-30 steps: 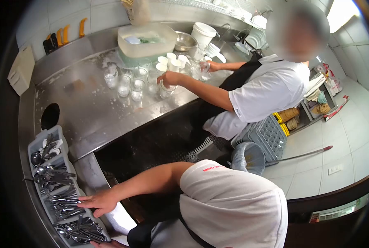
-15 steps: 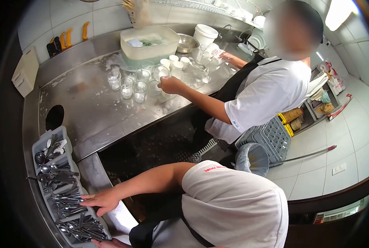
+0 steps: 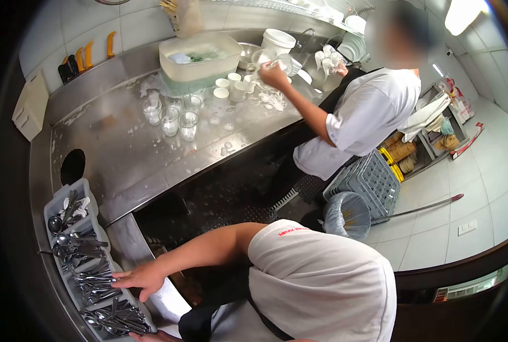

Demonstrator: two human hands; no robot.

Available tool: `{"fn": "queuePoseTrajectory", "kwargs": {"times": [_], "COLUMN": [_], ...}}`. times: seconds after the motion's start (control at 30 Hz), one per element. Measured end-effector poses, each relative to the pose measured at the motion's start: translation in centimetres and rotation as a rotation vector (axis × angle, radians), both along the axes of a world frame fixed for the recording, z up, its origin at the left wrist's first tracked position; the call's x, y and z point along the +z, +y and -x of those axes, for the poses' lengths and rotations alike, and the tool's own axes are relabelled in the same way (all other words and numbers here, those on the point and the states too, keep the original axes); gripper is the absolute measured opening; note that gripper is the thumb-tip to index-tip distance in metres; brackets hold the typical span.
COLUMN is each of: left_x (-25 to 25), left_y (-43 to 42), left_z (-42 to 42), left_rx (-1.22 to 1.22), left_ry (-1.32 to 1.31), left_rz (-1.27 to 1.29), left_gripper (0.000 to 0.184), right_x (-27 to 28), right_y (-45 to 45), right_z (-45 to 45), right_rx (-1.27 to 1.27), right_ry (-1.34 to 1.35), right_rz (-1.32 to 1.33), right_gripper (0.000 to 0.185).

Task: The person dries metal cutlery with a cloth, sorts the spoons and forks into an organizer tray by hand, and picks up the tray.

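A grey compartment tray point(image 3: 97, 212) full of metal cutlery lies along the left side. My right hand point(image 3: 143, 280) is over its inner rim, fingers spread, with the fingertips touching the forks point(image 3: 97, 280) in one compartment. At the bottom edge, my left hand point(image 3: 151, 337) grips the near corner of the tray, partly cut off by the frame. Beside it, the nearest compartment holds piled spoons and other cutlery point(image 3: 117, 317). Farther up are ladles and big spoons point(image 3: 63, 238), and the far compartment has ladles and white pieces point(image 3: 72, 211).
On the steel counter point(image 3: 117, 154) stand several glasses point(image 3: 169, 119), white cups point(image 3: 221, 92) and a tub of water point(image 3: 200, 60). A co-worker point(image 3: 356, 114) handles glassware there. A round hole point(image 3: 73, 166) is near the tray. Crates point(image 3: 368, 185) and a lined bin point(image 3: 347, 216) stand on the floor.
The co-worker has moved away to the right, lifting glassware off the counter; fewer glasses stand there. My hands stay nearly in place at the tray. The view has shifted slightly.
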State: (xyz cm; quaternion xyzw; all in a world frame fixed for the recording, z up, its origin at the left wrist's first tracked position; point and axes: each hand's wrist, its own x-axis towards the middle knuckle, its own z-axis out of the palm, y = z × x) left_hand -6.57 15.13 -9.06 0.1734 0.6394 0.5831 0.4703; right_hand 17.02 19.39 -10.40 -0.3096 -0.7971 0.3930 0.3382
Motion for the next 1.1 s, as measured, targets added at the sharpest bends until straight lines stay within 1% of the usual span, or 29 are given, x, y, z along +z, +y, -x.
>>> {"fn": "queuePoseTrajectory", "kwargs": {"times": [0.17, 0.37, 0.5, 0.7, 0.87, 0.97, 1.1], "left_x": [-0.2, -0.3, -0.2, -0.4, -0.6, -0.8, -1.1], "left_y": [0.5, 0.9, 1.2, 1.5, 1.3, 1.2, 1.1], "left_z": [-0.9, -1.3, -1.6, -2.3, -1.6, -1.3, -0.8], "left_rx": [-0.007, -0.017, -0.034, -0.044, -0.040, -0.039, -0.031], "left_ry": [0.005, 0.023, 0.042, 0.056, 0.079, 0.084, 0.081], "left_rz": [0.001, -0.006, -0.013, -0.009, 0.000, 0.000, -0.005], "left_gripper": [0.045, 0.045, 0.044, 0.044, 0.044, 0.044, 0.043], "right_x": [0.1, -0.3, -1.2, -1.1, -2.1, -1.8, -1.3], "right_y": [-0.3, -0.3, 0.0, 0.0, 0.8, 0.6, 0.7], "right_z": [0.0, 0.1, 0.6, 0.2, 0.8, 0.7, 0.4], "right_rx": [-0.007, -0.021, -0.020, 0.009, 0.035, 0.032, 0.051], "right_ry": [0.007, 0.002, 0.048, 0.080, 0.108, 0.103, 0.080], "right_rz": [0.022, -0.030, -0.041, -0.042, -0.095, -0.050, -0.067], "right_gripper": [0.102, 0.102, 0.102, 0.104, 0.104, 0.105, 0.106]}}
